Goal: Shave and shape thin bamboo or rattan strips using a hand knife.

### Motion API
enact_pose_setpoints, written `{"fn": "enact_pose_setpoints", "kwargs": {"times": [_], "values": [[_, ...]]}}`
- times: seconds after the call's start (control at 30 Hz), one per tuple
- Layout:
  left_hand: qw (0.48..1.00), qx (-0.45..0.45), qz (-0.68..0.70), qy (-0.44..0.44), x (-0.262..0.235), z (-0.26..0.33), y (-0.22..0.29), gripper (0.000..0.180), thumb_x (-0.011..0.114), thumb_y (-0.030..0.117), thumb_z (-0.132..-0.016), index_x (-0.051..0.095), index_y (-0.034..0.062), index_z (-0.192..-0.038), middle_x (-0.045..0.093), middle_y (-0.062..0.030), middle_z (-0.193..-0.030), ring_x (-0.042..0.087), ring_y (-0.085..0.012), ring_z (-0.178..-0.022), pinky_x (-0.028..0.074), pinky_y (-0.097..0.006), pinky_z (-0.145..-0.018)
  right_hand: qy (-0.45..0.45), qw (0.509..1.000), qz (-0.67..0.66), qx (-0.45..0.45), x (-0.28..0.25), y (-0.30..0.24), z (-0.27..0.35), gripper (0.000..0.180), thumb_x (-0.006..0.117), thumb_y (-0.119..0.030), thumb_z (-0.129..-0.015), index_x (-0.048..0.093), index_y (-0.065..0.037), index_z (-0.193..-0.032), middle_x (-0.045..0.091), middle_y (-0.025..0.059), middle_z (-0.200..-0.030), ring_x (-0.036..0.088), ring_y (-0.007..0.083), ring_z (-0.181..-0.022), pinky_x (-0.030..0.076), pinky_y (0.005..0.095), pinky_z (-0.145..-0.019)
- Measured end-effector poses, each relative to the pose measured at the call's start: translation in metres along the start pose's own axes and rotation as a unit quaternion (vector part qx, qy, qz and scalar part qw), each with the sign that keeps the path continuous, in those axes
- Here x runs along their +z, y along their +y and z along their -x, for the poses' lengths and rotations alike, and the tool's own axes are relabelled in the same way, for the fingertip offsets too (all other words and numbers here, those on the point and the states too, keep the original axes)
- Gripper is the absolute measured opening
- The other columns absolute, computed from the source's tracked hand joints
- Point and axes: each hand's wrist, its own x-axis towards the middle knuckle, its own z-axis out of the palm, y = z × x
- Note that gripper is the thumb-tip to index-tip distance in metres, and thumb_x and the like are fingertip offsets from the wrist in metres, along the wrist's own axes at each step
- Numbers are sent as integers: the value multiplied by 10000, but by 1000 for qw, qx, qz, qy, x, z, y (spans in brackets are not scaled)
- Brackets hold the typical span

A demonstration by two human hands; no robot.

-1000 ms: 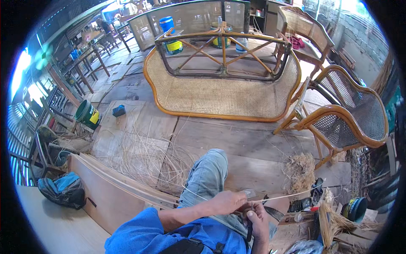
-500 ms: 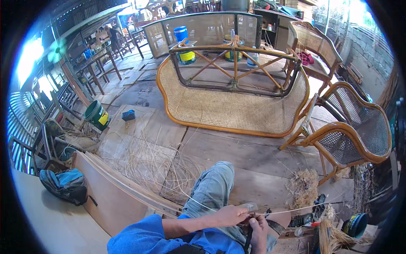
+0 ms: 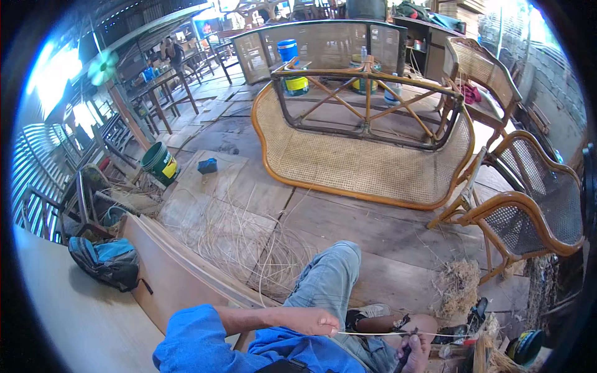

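Note:
A thin pale cane strip (image 3: 367, 334) stretches nearly level over my lap. My left hand (image 3: 320, 322) is closed in a fist around it, left of my raised knee. To the right, my right hand (image 3: 415, 351) pinches the strip and grips a dark-handled tool (image 3: 404, 355); its working end is too small to make out. Past the right hand the strip runs on toward the lower right. A loose heap of cane strands (image 3: 249, 242) lies on the floor beyond my left forearm.
A cane-woven settee (image 3: 367, 168) lies tipped ahead, with a cane armchair (image 3: 528, 199) right of it. Shavings (image 3: 459, 285) and a bundle of fibres (image 3: 488, 354) sit near my right side. A backpack (image 3: 106, 262) rests on a board at left; a green bucket (image 3: 160, 164) stands behind.
My hands have moved apart, the left one to the left and the right one to the right, with more strip showing between them. The whole view has swung slightly left.

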Motion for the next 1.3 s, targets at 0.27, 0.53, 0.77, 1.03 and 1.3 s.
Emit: {"fn": "enact_pose_setpoints", "kwargs": {"times": [0.27, 0.53, 0.77, 1.03, 1.3], "values": [[972, 6, -233, 3, -6, -22, -14, 326, 428, 321, -921, 501, 7, -971, 565, -178, -852, 552, -331, -797, 420, -417, -710, 46, 994, 43, -85, 2, -11, -1, 123, 567, -186, -876, 552, -94, -957, 527, 38, -673, 459, 128, -513, 386, 262, -477], [969, 14, -170, 179, 39, -98, 24, 264, 465, 266, -891, 503, 5, -875, 574, -224, -812, 555, -414, -804, 418, -493, -668, 28, 951, 295, -87, 62, -14, 26, 248, 556, -273, -881, 572, -63, -1012, 595, 60, -818, 539, 148, -713, 427, 260, -645], [985, 64, -84, 139, 45, -71, 10, 245, 444, 241, -911, 506, 4, -911, 577, -190, -802, 578, -356, -742, 433, -430, -640, 29, 999, 12, 41, 33, 9, 19, 239, 594, -235, -861, 568, -24, -970, 562, 69, -747, 496, 135, -602, 402, 268, -536], [995, -63, -42, 61, -4, 32, -37, 289, 445, 291, -911, 521, 15, -944, 524, -57, -748, 500, -145, -728, 415, -309, -667, 12, 999, 7, -44, -2, -18, 9, 150, 553, -172, -883, 544, -41, -956, 514, 37, -709, 459, 110, -574, 352, 239, -493], [971, -30, -84, 220, 24, -43, -5, 206, 437, 238, -896, 489, 46, -950, 564, -156, -749, 577, -317, -700, 431, -411, -618, 1, 998, 55, -26, 34, -12, 21, 154, 540, -164, -892, 539, -41, -985, 512, 31, -730, 456, 109, -592, 352, 235, -508]]}}
